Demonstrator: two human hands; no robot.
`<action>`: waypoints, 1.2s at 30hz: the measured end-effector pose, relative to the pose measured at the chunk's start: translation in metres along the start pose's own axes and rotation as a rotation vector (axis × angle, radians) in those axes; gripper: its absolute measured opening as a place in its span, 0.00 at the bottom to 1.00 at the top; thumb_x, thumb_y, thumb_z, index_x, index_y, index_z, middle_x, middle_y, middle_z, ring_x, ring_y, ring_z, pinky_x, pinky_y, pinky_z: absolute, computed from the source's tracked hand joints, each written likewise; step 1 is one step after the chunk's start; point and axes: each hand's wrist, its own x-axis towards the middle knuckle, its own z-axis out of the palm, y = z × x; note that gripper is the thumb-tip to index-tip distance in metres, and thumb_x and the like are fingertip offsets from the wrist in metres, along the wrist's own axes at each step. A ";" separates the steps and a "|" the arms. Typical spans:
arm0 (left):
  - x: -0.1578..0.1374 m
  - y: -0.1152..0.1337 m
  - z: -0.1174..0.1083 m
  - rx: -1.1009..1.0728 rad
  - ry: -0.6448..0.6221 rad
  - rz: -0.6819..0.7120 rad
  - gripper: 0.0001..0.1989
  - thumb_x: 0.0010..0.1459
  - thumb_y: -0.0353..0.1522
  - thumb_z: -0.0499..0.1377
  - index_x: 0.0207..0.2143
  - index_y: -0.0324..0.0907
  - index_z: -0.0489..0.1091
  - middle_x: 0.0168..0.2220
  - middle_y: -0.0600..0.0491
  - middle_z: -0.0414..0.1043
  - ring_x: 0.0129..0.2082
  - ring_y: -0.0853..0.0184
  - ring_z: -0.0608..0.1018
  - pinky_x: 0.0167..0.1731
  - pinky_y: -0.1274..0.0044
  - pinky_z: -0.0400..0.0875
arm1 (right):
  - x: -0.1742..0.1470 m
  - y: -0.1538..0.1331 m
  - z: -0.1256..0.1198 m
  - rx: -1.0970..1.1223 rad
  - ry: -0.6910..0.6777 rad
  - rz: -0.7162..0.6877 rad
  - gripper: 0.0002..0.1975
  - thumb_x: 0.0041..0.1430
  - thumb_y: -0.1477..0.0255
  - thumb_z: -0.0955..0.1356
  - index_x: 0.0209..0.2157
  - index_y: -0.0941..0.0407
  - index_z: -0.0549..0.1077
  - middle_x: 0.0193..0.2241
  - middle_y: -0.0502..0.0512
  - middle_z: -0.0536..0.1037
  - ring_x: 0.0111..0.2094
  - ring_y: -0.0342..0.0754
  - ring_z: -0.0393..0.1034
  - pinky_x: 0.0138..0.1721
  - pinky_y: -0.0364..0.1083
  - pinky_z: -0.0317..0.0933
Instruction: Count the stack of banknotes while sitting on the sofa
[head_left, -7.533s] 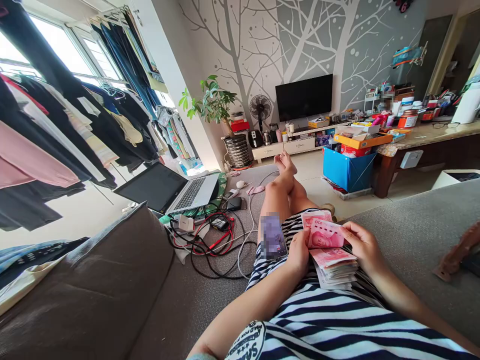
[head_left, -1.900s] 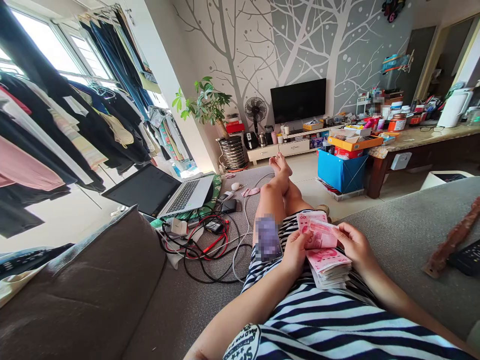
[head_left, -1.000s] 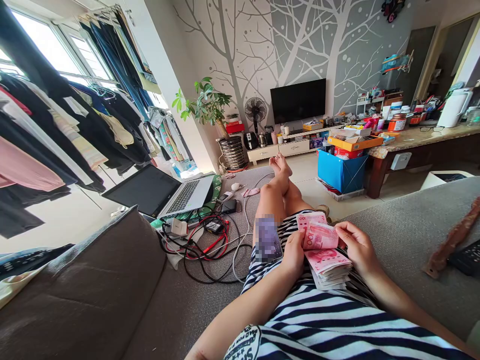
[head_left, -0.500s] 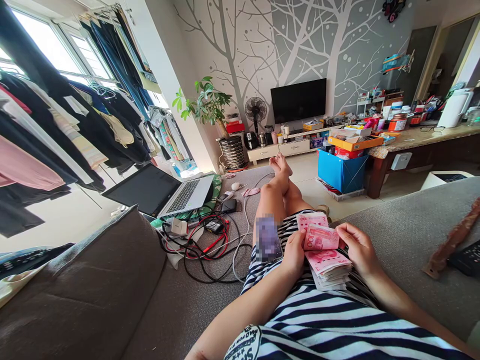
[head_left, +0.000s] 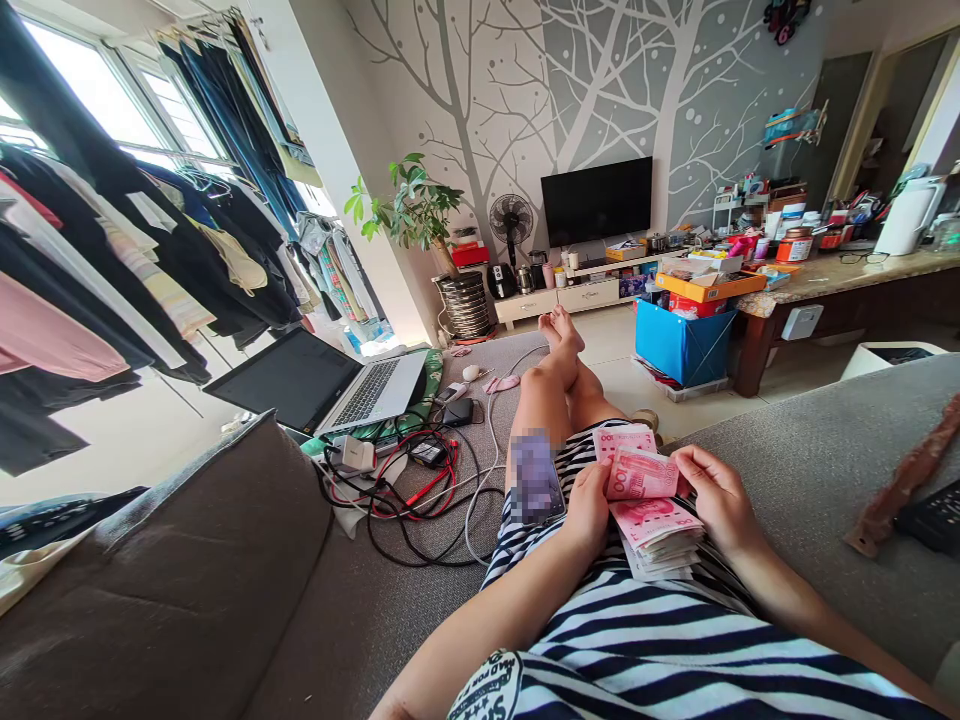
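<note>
Between my two hands a pink 100 banknote point(head_left: 641, 474) is stretched out flat. My left hand point(head_left: 588, 508) pinches its left end, thumb on top. At the other end, my right hand point(head_left: 716, 500) grips the note between thumb and fingers. Just below it lies a thick stack of pink banknotes point(head_left: 656, 535) on my striped clothing point(head_left: 697, 660). More pink banknotes point(head_left: 622, 439) rest on my lap beyond the held one. A phone point(head_left: 537, 478) with a blurred-out screen lies on my thigh, left of my left hand.
I sit on a grey sofa point(head_left: 810, 440) with legs stretched forward. To the left are an open laptop point(head_left: 367, 395), tangled cables point(head_left: 420, 490) and a charger point(head_left: 352, 453). A dark cushion point(head_left: 165, 590) stands nearer. Beyond are a blue box point(head_left: 682, 343) and a cluttered table point(head_left: 832, 285).
</note>
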 end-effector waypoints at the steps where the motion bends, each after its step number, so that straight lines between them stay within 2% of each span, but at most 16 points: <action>1: -0.001 0.001 0.001 0.001 0.003 0.002 0.14 0.42 0.41 0.69 0.22 0.41 0.71 0.23 0.55 0.72 0.25 0.67 0.69 0.30 0.76 0.63 | 0.000 -0.001 0.000 -0.003 0.000 -0.001 0.22 0.63 0.50 0.69 0.27 0.53 0.72 0.21 0.48 0.67 0.25 0.47 0.60 0.27 0.45 0.55; 12: 0.003 -0.003 -0.003 0.049 -0.012 0.014 0.14 0.45 0.42 0.67 0.23 0.42 0.72 0.24 0.54 0.73 0.26 0.65 0.69 0.32 0.74 0.63 | -0.001 -0.006 0.001 -0.028 -0.004 -0.002 0.23 0.63 0.48 0.69 0.27 0.53 0.72 0.21 0.48 0.67 0.25 0.48 0.61 0.27 0.45 0.56; 20: 0.002 0.000 0.000 0.061 -0.027 0.052 0.14 0.46 0.41 0.68 0.20 0.42 0.70 0.22 0.56 0.71 0.24 0.68 0.66 0.29 0.76 0.61 | -0.002 -0.009 0.002 -0.008 0.000 0.008 0.23 0.61 0.48 0.70 0.26 0.53 0.73 0.21 0.48 0.68 0.24 0.47 0.61 0.26 0.44 0.57; 27: 0.004 -0.002 -0.002 0.000 -0.079 0.002 0.14 0.46 0.42 0.69 0.23 0.42 0.72 0.24 0.54 0.75 0.26 0.64 0.73 0.35 0.72 0.68 | -0.003 -0.012 0.004 0.023 -0.050 0.004 0.25 0.63 0.45 0.67 0.28 0.53 0.74 0.19 0.50 0.71 0.23 0.48 0.64 0.27 0.45 0.59; 32: 0.002 0.001 0.000 -0.015 -0.099 -0.034 0.17 0.42 0.43 0.73 0.27 0.41 0.75 0.25 0.51 0.77 0.29 0.61 0.77 0.39 0.69 0.71 | 0.003 0.001 0.001 -0.041 0.012 0.021 0.25 0.60 0.45 0.70 0.26 0.53 0.71 0.19 0.49 0.70 0.23 0.47 0.64 0.27 0.45 0.59; 36: 0.000 0.002 0.002 -0.001 -0.118 -0.050 0.20 0.39 0.43 0.75 0.28 0.40 0.76 0.24 0.51 0.76 0.29 0.60 0.78 0.39 0.68 0.72 | 0.008 0.015 0.000 -0.069 0.034 0.046 0.26 0.54 0.42 0.72 0.30 0.52 0.71 0.23 0.50 0.73 0.25 0.48 0.66 0.27 0.45 0.61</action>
